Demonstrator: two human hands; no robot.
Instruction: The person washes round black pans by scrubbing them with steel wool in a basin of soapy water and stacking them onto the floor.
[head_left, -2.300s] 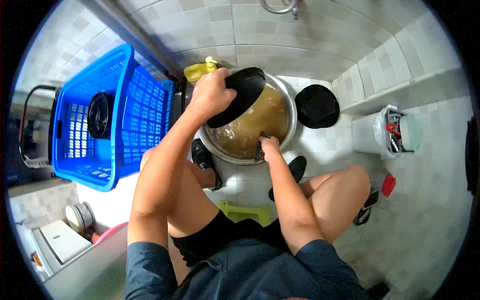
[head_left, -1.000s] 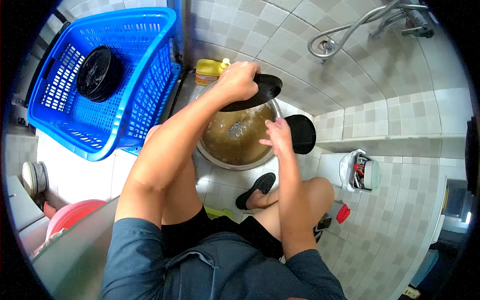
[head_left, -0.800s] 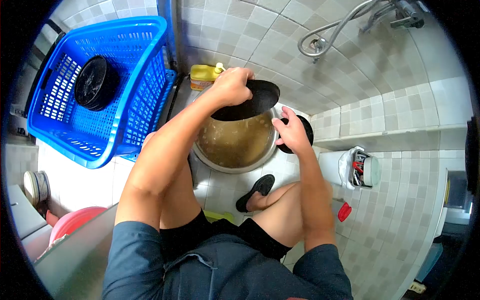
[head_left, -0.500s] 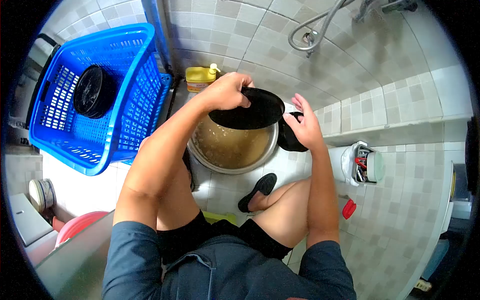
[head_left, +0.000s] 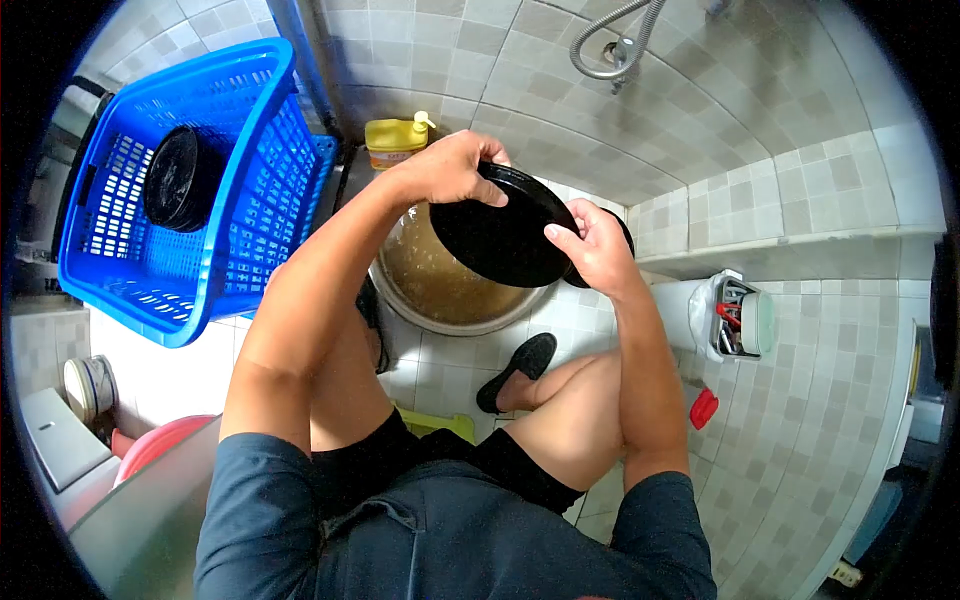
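A round, flat black dish, like a shallow pan or plate, is held tilted above a metal basin of murky brownish water. My left hand grips its upper left rim, thumb on the near face. On the right rim, my right hand is closed with its thumb over the edge and its other fingers partly hidden. Another black round thing shows behind my right hand, mostly covered. Several stacked black dishes lie in the blue plastic basket at left.
A yellow pump bottle stands by the wall behind the basin. To the right is a white bin with utensils beside it, and a red object on the tiled floor. A shower hose hangs above. A green stool shows beneath me.
My right hand has closed onto the dish's right rim, where before it was open beside it. The dish has tipped, its right side lower. The view has shifted slightly.
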